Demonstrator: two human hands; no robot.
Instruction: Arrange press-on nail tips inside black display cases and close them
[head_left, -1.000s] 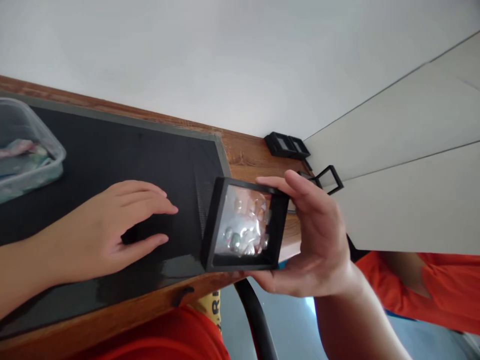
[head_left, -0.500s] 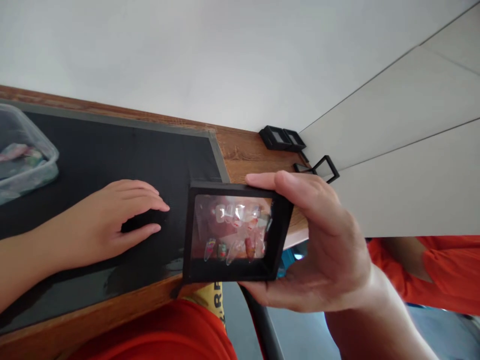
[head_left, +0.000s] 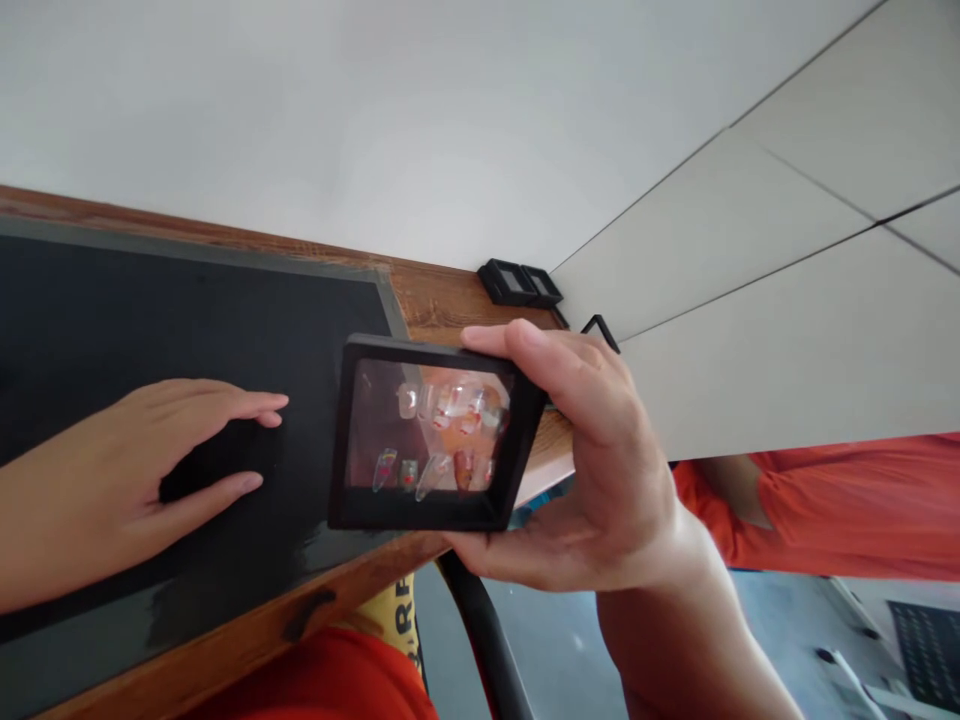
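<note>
My right hand [head_left: 600, 450] grips a black display frame [head_left: 341, 440] by its right side, thumb and fingers at the lower and upper edges. Its clear film window holds several small press-on nails [head_left: 435, 472], some transparent, some coloured, in two rough rows. The frame is tilted up toward me above the table's edge. Left of it, my left hand [head_left: 165, 470] hovers over or rests on the black mat [head_left: 187, 320], fingers stretched and thumb apart, holding nothing.
Several black frames [head_left: 521, 283] stand at the back corner of the wooden table [head_left: 442, 300] by the white wall. Another frame [head_left: 600, 330] sits partly hidden behind my right hand. A person's orange clothing [head_left: 847, 510] shows at the right, a black chair part [head_left: 480, 630] below.
The view has shifted right, so the clear plastic box has left the picture. The display frame stays in my right hand. My left hand's fingers have spread wider from the thumb.
</note>
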